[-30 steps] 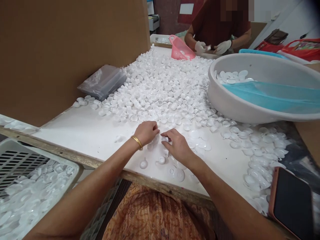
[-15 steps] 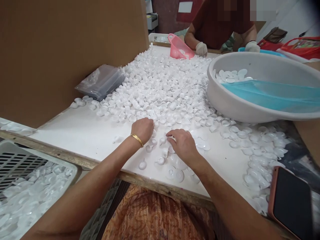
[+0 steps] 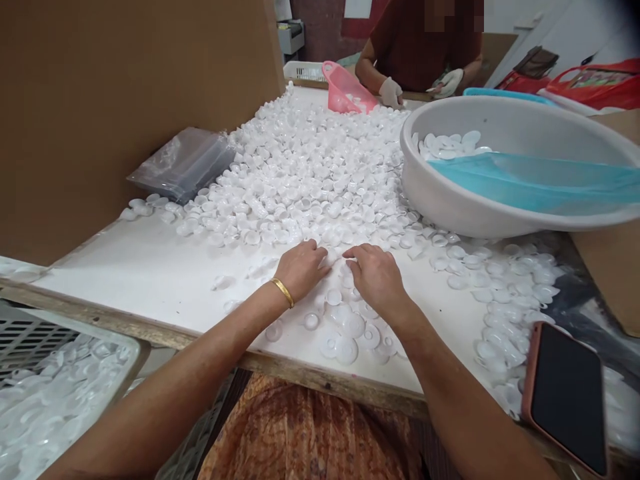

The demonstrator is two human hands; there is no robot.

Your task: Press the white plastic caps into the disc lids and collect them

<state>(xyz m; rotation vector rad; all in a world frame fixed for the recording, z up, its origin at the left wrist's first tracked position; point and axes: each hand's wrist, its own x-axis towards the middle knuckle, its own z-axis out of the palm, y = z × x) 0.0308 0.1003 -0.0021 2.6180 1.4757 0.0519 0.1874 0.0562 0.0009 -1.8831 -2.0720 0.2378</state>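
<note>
My left hand (image 3: 301, 270), with a gold bangle (image 3: 283, 293) at its wrist, is low over the white table (image 3: 165, 287). Its fingers are bent, the thumb apart from them, beside small white plastic pieces at the near edge of a large pile (image 3: 320, 167). Facing it from the right, my right hand (image 3: 376, 277) has thumb and forefinger curved with a gap between them. Whether either hand touches a piece is hard to make out. Between my forearms lie several loose, round, glossy white pieces (image 3: 345, 327), some with a small raised ring in the middle.
A grey basin (image 3: 450, 207) with white pieces and blue film stands right; a phone (image 3: 567, 400) lies near the front. Left are a cardboard sheet (image 3: 135, 87), a plastic-wrapped packet (image 3: 183, 163) and a filled basket (image 3: 135, 360). Beyond, a gloved person sits near a pink scoop (image 3: 345, 90).
My left hand has shifted right and its thumb now shows; my right hand has moved slightly up. The loose white pieces lie differently between my arms. The other person's gloved hands have come closer together.
</note>
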